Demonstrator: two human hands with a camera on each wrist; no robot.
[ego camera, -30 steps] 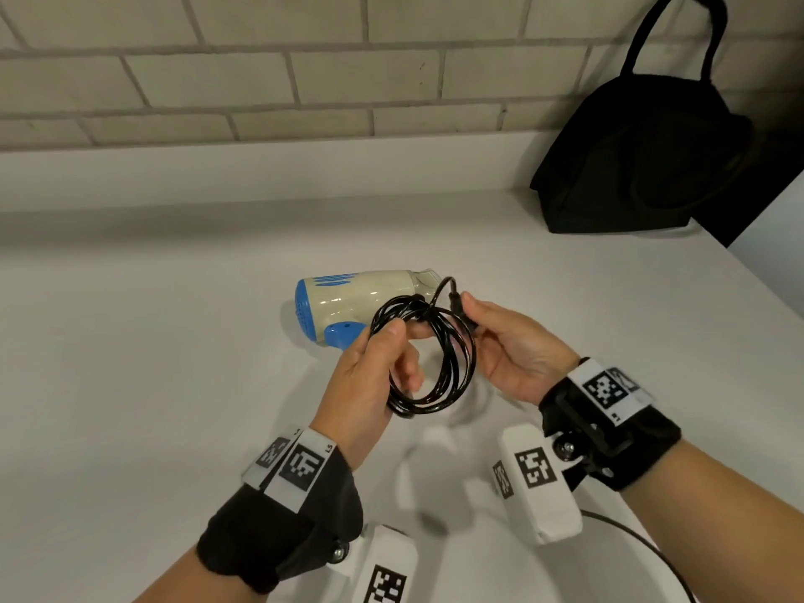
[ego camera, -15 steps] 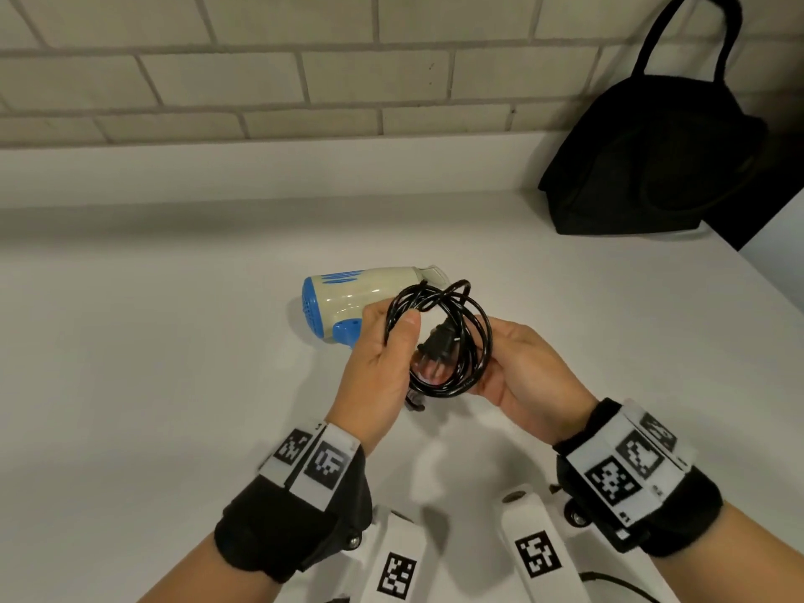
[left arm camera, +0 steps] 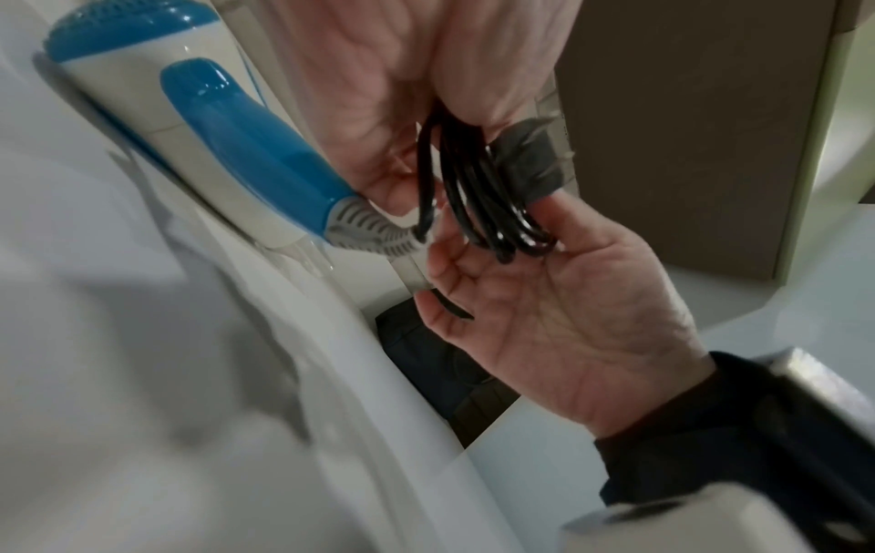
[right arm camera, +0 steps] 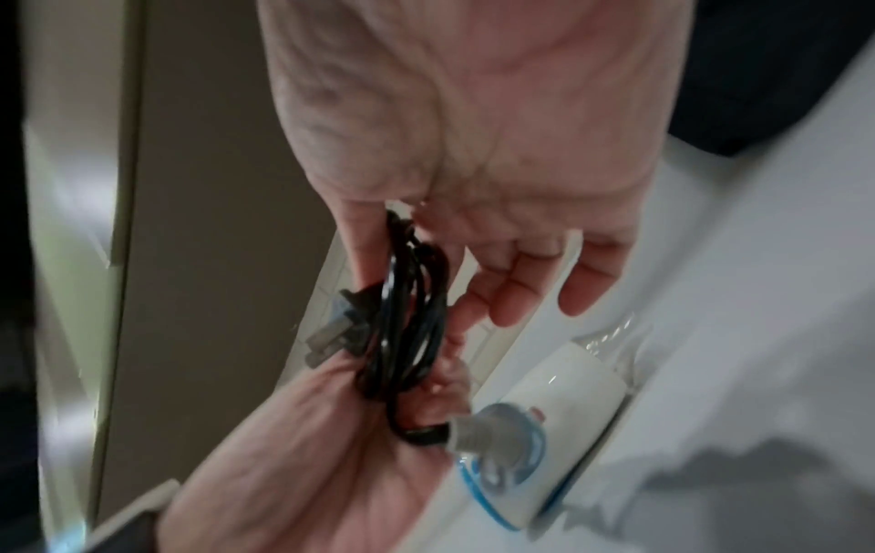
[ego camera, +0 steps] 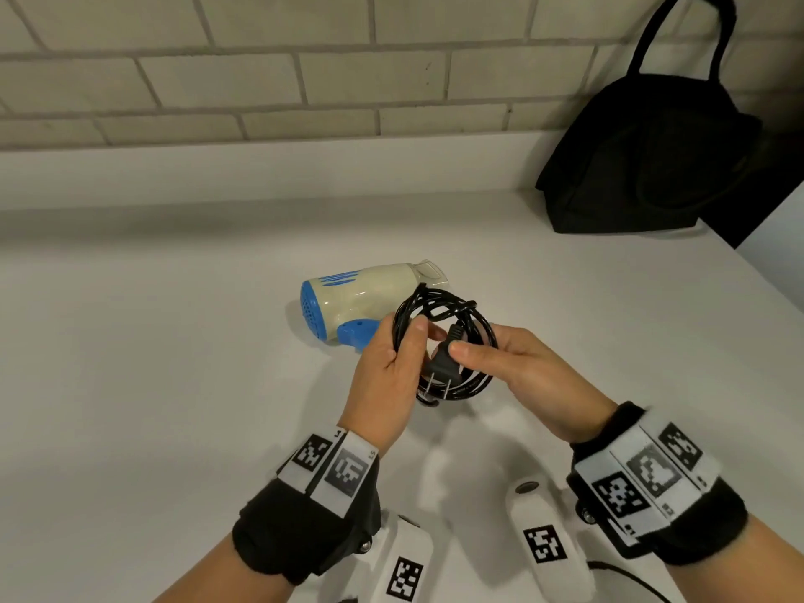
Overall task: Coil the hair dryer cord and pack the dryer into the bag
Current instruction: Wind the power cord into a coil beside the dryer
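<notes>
A: Dryer (ego camera: 361,300) lay on its side on the white counter (ego camera: 152,363), cream body with a blue rear grille, at about twelve o'clock from both hands. Its cord (ego camera: 443,341) was gathered into a black coil held just above the counter in front of it.

B: Who held the coil?

A: The left hand (ego camera: 389,376) gripped one side of it, thumb and fingers curled round the bundled strands. The right hand (ego camera: 517,367) pinched the plug (ego camera: 441,363) between thumb and fingers at the coil's middle, prongs pointing toward six o'clock.

B: Did the wrist views add anything?

A: The left wrist view showed the folded blue handle (left arm camera: 246,157) and the grey ribbed strain relief (left arm camera: 374,234) where the cord left it, which the head view hid behind the left hand. It also showed the loops (left arm camera: 487,209) draped over the right hand's (left arm camera: 558,321) palm-side fingers. The right wrist view showed the plug (right arm camera: 338,329) beside the strands (right arm camera: 412,329), and the dryer (right arm camera: 544,408) end-on below.

B: And the bag?

A: The black bag (ego camera: 652,158) stood against the brick wall (ego camera: 261,80) at two o'clock, well apart from the dryer, one handle loop upright. Its right edge was cut off, and I could not tell whether its mouth was open.

B: Anything unclear?

A: Both wrist pictures were blurred; the left hand's (right arm camera: 307,441) fingertips were hidden under the coil there.
</notes>
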